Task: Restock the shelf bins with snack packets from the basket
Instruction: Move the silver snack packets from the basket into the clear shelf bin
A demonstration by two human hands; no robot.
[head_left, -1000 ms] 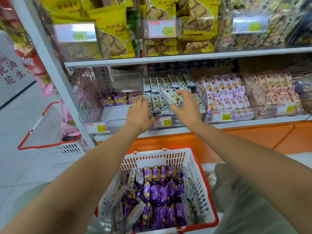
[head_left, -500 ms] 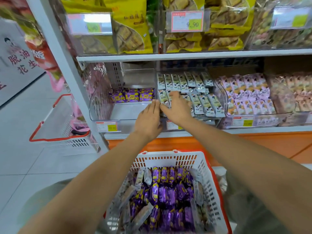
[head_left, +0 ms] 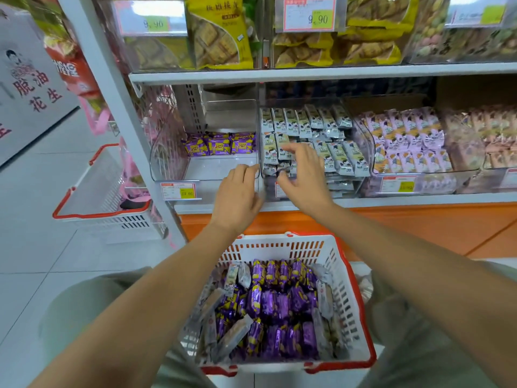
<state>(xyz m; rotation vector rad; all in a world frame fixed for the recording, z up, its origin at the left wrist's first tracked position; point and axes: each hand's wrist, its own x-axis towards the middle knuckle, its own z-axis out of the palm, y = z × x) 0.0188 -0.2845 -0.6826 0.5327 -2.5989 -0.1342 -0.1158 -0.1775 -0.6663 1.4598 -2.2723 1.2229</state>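
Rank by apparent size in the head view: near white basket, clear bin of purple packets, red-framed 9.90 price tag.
1. white basket (nearness enlarges it)
2. clear bin
3. red-framed 9.90 price tag

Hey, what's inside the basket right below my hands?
The basket holds mostly purple packets, with silvery packets along the sides. Lower layers are covered.

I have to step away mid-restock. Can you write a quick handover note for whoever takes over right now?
Left hand: open, empty, by the front right corner of the purple-packet bin.
Right hand: open, empty, over the front of the grey-white packet bin.
Done: grey-white packet bin looks well filled.
To do: purple-packet bin holds only one back row of purple packets. The basket holds many more purple ones and a few grey-white packets.
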